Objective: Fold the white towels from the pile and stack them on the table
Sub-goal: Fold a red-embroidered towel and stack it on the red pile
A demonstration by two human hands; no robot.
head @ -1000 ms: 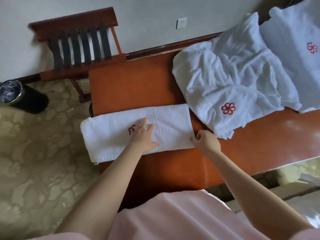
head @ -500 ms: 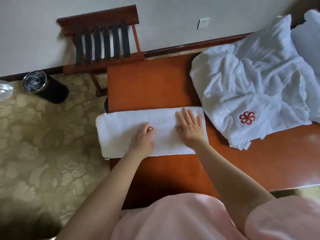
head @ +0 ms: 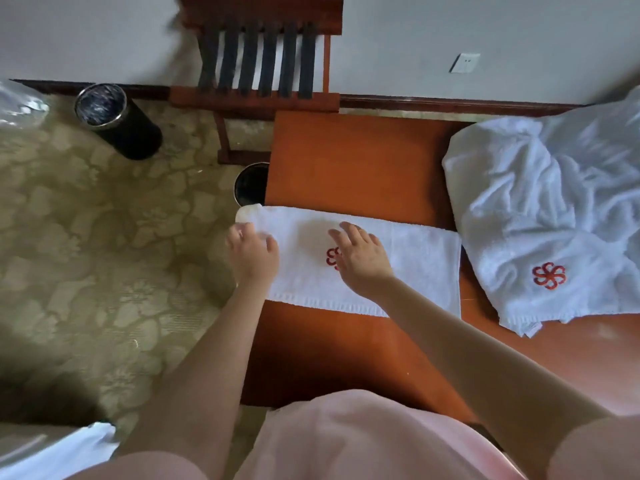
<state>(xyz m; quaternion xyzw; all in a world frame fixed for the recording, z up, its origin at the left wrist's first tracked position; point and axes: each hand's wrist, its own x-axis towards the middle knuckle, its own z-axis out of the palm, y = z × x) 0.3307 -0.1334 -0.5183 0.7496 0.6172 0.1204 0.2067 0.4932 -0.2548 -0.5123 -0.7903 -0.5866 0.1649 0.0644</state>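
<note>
**foldnoob:** Stuck mid-fold lol. The long white terry towel strip with the red flower logo (head: 408,261) lies across the left part of the orange-brown wooden worktop (head: 346,157), with its left end hanging just past the edge. My right hand (head: 363,263) is flat on its middle, fingers spread, gripping nothing. My left hand (head: 252,258) sits over the overhanging end with the fingers loosely bent. It's too blurry to tell if it's actually pinching cloth. Tips?

**linen_lurker:** I'd use that flat hand as the hinge. Press where you want the crease, take the loose end by its edge and carry it over so the edges meet. Terry is thick and springy, so smooth outward from the crease afterwards. Watch the overhang, it could drag the strip off. Also leave room beside the rumpled pile of white towels (head: 540,209) for the stack.
</note>
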